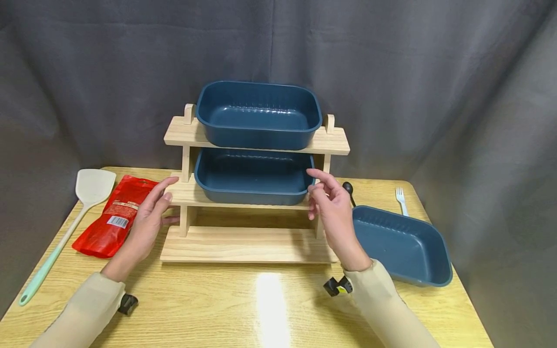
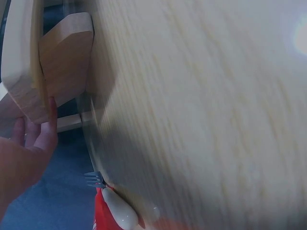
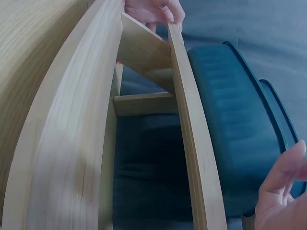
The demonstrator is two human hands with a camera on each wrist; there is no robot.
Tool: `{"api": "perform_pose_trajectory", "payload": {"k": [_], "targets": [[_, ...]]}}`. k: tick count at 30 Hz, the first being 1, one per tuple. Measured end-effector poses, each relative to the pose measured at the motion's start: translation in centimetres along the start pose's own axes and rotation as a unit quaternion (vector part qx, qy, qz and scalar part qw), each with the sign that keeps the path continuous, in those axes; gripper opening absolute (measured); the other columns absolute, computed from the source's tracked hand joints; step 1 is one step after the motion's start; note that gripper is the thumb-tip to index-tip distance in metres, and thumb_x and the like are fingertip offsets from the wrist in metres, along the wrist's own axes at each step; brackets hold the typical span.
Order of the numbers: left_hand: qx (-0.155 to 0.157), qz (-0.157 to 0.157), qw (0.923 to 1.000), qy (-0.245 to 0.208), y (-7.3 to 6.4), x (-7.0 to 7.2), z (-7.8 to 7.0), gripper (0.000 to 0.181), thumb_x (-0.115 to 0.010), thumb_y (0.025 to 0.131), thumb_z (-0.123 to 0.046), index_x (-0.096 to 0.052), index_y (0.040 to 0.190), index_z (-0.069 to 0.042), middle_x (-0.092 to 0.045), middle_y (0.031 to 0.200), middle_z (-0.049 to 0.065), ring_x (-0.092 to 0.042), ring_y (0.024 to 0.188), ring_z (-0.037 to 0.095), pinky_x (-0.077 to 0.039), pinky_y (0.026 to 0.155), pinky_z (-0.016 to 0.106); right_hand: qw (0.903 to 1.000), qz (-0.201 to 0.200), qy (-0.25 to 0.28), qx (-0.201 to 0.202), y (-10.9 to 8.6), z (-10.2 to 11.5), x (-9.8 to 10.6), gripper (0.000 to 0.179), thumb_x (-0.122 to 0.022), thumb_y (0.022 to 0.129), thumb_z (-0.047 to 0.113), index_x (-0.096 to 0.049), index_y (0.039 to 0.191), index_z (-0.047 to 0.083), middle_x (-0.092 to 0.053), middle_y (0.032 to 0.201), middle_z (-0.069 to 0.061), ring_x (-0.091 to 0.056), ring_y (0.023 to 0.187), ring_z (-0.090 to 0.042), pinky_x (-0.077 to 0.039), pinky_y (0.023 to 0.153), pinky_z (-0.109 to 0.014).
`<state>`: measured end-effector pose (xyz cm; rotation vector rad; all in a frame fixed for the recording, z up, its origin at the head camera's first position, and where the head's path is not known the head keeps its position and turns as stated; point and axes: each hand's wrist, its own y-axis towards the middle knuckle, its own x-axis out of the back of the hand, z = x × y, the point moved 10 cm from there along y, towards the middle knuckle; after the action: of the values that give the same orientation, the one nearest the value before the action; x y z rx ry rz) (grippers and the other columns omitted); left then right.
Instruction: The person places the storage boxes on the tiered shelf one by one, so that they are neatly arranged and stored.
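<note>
A three-tier wooden rack stands on the table. One dark blue bin is on its top shelf and a second blue bin on the middle shelf. My left hand grips the left end of the middle shelf, also seen in the left wrist view. My right hand is at the right front corner of the middle bin, index finger extended by its rim. In the right wrist view, my right hand is beside the bins. Whether it touches one, I cannot tell.
A third blue bin sits on the table at right, near a black utensil and a pale fork. At left lie a red packet and a long-handled spatula. Grey curtains hang behind.
</note>
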<state>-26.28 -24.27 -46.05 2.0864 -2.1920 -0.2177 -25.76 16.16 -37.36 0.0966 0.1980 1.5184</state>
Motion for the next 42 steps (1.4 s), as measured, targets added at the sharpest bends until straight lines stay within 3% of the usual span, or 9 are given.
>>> {"api": "perform_pose_trajectory", "payload": {"k": [6, 17, 33, 42], "targets": [[-0.006, 0.001, 1.0, 0.005, 0.0, 0.0, -0.1, 0.049, -0.051, 0.118, -0.027, -0.048, 0.166, -0.021, -0.046, 0.149, 0.005, -0.065, 0.114, 0.017, -0.063, 0.085, 0.029, 0.9997, 0.005, 0.01, 0.024, -0.1, 0.7, 0.3, 0.038, -0.063, 0.108, 0.013, -0.065, 0.144, 0.0, -0.051, 0.078, -0.006, -0.048, 0.06, -0.019, -0.047, 0.046, -0.025], [-0.006, 0.003, 1.0, 0.005, 0.0, -0.1, -0.1, 0.049, -0.051, 0.118, -0.028, -0.048, 0.166, -0.021, -0.045, 0.15, 0.007, -0.065, 0.115, 0.018, -0.063, 0.087, 0.03, 0.9993, -0.004, 0.016, 0.035, -0.2, 2.0, 1.6, 0.032, -0.065, 0.107, 0.009, -0.068, 0.139, 0.003, -0.052, 0.079, -0.005, -0.051, 0.063, -0.018, -0.047, 0.049, -0.025], [0.009, 0.0, 0.9998, 0.018, -0.3, 0.3, -0.1, 0.05, -0.051, 0.118, -0.03, -0.046, 0.167, -0.024, -0.043, 0.154, 0.007, -0.064, 0.119, 0.018, -0.063, 0.087, 0.029, 0.9973, -0.056, 0.032, 0.034, -1.8, 2.8, 7.8, 0.027, -0.062, 0.11, 0.007, -0.069, 0.134, -0.004, -0.054, 0.091, -0.007, -0.051, 0.074, -0.02, -0.045, 0.052, -0.027], [0.007, 0.005, 0.9997, 0.023, -0.2, 0.0, 0.0, 0.051, -0.051, 0.118, -0.031, -0.045, 0.168, -0.024, -0.04, 0.16, 0.006, -0.06, 0.125, 0.02, -0.062, 0.089, 0.03, 0.9945, -0.089, 0.02, 0.051, -3.1, 3.5, 13.0, 0.027, -0.062, 0.11, 0.005, -0.069, 0.133, -0.007, -0.059, 0.099, -0.008, -0.055, 0.08, -0.02, -0.053, 0.067, -0.025]]}}
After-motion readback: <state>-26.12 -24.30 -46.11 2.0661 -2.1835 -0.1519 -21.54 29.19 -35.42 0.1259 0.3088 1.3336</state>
